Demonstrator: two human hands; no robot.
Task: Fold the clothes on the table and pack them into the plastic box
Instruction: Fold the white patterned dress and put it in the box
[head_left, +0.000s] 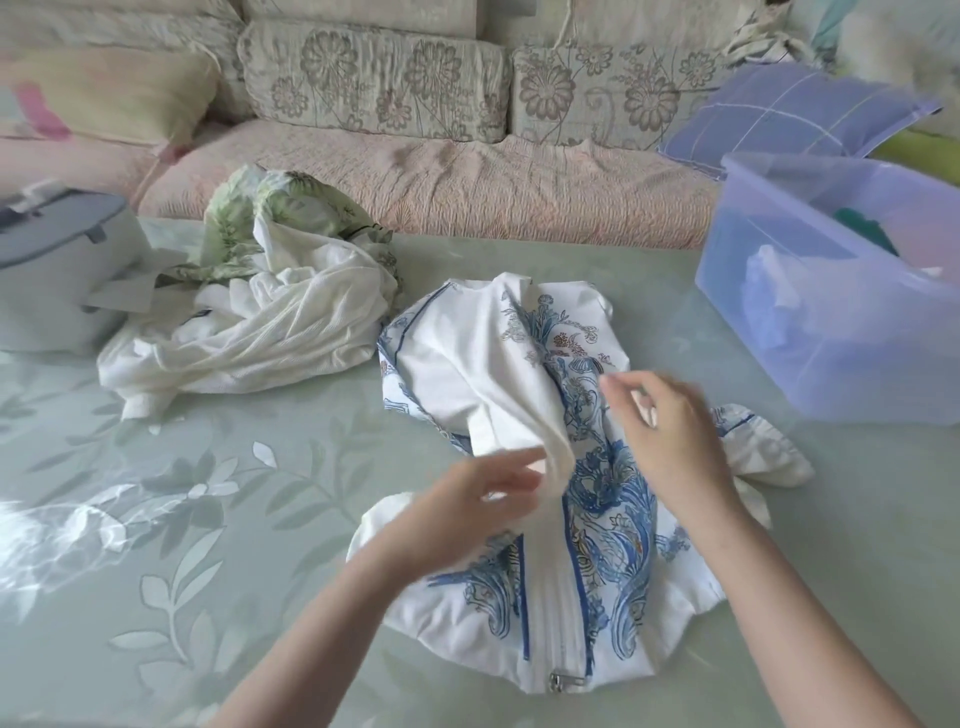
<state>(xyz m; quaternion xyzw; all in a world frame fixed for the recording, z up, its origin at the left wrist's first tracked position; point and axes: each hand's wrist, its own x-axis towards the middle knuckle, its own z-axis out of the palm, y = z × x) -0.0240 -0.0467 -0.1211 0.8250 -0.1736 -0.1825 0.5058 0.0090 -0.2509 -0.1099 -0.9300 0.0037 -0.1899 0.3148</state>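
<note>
Head view: a white garment with blue printed scrollwork (597, 499) is shown lying on the pale green table (171, 519), near the middle and towards the near edge. A closed zip is seen running up its centre from a metal puller (558, 682) at the near hem. One white panel is folded across the middle, its plain inner side turned up. The left hand (467, 512) is shown at the lower tip of this folded panel, fingers curled around the cloth; motion blur prevents the exact grip from being told. The right hand (662, 421) is held above the printed right half, fingers loosely bent with thumb and forefinger drawn towards each other; whether any cloth is pinched between them cannot be told. A bunched sleeve (763, 449) is seen protruding on the right, beyond the right wrist. To the left of the garment, a heap of unfolded clothes (260, 322) is seen, made up of white ribbed fabric with a green leaf-print piece on top. Further left, a grey lidded container (57, 270) is placed at the table's edge. At the right, a translucent lilac plastic box (831, 291) is placed on the table, open, with pale and green items dimly visible inside. Behind the table, a sofa with floral cushions (374, 83) is seen.
</note>
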